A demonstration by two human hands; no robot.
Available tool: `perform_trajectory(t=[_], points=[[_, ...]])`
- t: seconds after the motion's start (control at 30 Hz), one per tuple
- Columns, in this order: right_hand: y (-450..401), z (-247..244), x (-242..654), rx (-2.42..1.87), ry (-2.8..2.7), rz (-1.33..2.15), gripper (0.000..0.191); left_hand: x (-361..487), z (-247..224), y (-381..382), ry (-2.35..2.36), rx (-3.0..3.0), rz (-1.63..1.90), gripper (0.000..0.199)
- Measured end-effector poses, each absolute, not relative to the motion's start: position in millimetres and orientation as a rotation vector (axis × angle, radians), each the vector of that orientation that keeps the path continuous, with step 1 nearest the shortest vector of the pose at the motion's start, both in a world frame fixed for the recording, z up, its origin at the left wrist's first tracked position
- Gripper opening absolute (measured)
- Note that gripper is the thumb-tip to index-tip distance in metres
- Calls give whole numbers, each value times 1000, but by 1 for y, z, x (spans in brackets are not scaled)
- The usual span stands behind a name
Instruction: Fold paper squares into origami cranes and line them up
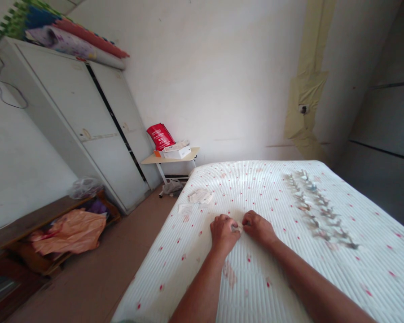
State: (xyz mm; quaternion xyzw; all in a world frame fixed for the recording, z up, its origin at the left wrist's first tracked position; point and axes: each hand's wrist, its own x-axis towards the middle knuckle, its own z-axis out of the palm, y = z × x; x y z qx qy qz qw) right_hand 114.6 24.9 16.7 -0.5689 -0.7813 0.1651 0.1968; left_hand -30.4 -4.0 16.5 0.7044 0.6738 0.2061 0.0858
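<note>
My left hand [225,229] and my right hand [260,228] are close together, low over the middle of the mattress [242,184]. Between their fingertips is a small, pale folded piece of paper [238,228], mostly covered by the fingers. Both hands are closed in a pinch on it. Beyond my left hand lie loose printed paper pieces [200,196], with one more slip [185,209] at the mattress's left side. Off to the right of my right hand, small pointed figures [323,211], apparently folded paper, stand in rows; blur hides their detail.
A small table [150,159] by the wall bears a red bag [160,136] and a white box [177,152]. A grey cabinet [70,98] with rolled mats [77,42] on top stands left. Below it, a wooden bench [13,233] holds an orange plastic bag [70,233].
</note>
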Motion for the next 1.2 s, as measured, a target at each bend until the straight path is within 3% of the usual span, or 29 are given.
perform_trajectory(t=[0.27,0.8,0.97,1.2], points=[[25,7,122,-1454,-2291,380,42,-29,19,-6,1989,2117,609,21],[20,18,120,-1387,-2308,409,25,-36,16,-4,2031,2141,620,18],[21,17,116,-1494,-2252,416,15,-34,15,-4,2032,2136,690,9],[26,11,111,-1594,-2210,370,8,-34,13,-2,2036,2108,632,14]])
